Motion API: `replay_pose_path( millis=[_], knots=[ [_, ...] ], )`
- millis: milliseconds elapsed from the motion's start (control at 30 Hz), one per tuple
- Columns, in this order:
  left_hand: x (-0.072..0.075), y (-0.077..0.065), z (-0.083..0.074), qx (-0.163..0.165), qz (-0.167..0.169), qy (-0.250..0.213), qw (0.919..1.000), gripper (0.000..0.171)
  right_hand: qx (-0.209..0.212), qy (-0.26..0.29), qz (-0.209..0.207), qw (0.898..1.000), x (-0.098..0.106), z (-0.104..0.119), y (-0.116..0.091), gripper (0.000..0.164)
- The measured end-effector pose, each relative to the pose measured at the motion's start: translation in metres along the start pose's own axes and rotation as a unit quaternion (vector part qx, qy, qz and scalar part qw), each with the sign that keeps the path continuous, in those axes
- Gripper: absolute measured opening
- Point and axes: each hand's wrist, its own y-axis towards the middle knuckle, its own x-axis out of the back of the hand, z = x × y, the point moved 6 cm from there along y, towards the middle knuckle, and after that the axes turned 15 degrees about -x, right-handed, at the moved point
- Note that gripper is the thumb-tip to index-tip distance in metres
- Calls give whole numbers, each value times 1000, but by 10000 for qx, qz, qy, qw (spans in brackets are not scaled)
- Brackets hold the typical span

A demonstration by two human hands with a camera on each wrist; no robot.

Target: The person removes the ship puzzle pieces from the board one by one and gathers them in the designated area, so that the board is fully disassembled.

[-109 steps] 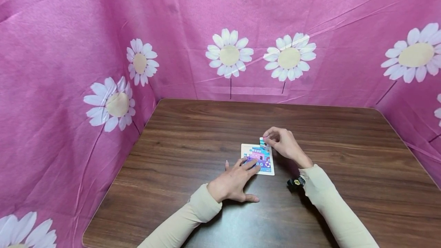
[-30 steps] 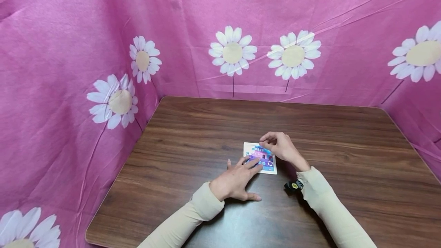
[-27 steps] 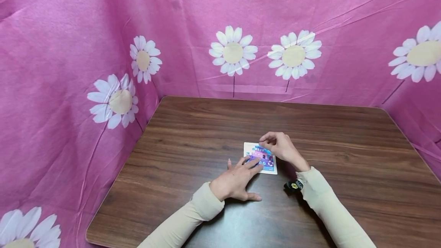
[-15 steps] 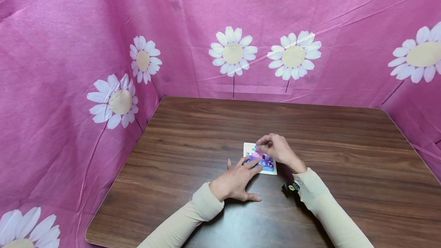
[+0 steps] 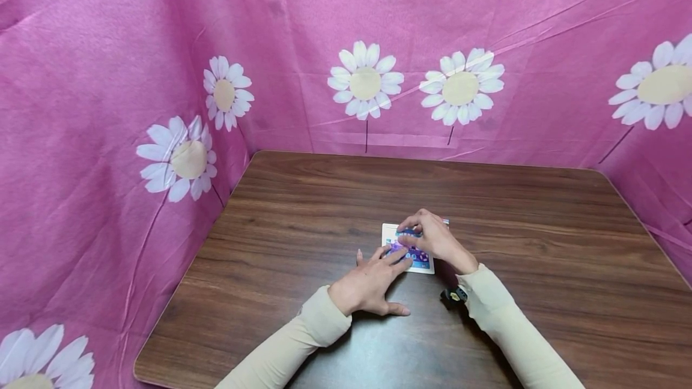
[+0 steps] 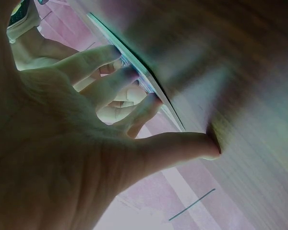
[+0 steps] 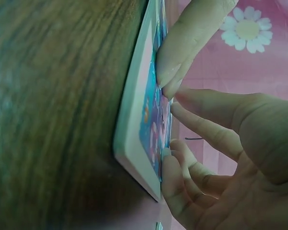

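Observation:
A small jigsaw puzzle (image 5: 425, 263) with a colourful picture in a white frame lies on the brown wooden table (image 5: 303, 197). My left hand (image 5: 370, 284) reaches over its lower left with fingers spread. In the left wrist view, straight fingers (image 6: 93, 62) press on the puzzle, while the thumb touches the table. My right hand (image 5: 435, 236) bends over the upper part, its thumb and fingertips (image 7: 167, 155) down on the picture. I cannot tell whether they pinch a piece. Just beyond that hand, one loose puzzle piece (image 5: 446, 221) shows partly.
A pink cloth (image 5: 303, 29) printed with white daisies hangs behind the table and at both sides. Under the right wrist sits a black strap-on camera (image 5: 453, 297). Cream sleeves (image 5: 324, 317) cover both forearms.
Earlier my right hand held a piece raised at the puzzle's upper right corner. Since then it has moved left over the upper picture, and a loose piece shows behind it. The left hand stays put.

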Motion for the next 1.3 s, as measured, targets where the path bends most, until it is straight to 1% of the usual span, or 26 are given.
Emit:
replay_pose_path(
  millis=[167, 367, 867, 1300],
  knots=[
    [0, 0, 0, 16, 27, -47, 10000, 99, -56, -67, 60, 9999, 0, 2, -2, 19],
    [0, 0, 0, 56, 51, -62, 10000, 98, -67, -180, 92, 9998, 0, 4, -1, 17],
    [1, 0, 0, 18, 21, -15, 10000, 99, 102, -245, -15, 9996, -1, 7, -2, 17],
    [1, 0, -1, 13, 10, -37, 10000, 98, 116, -293, -73, 9995, -1, 6, -3, 14]
  ],
)
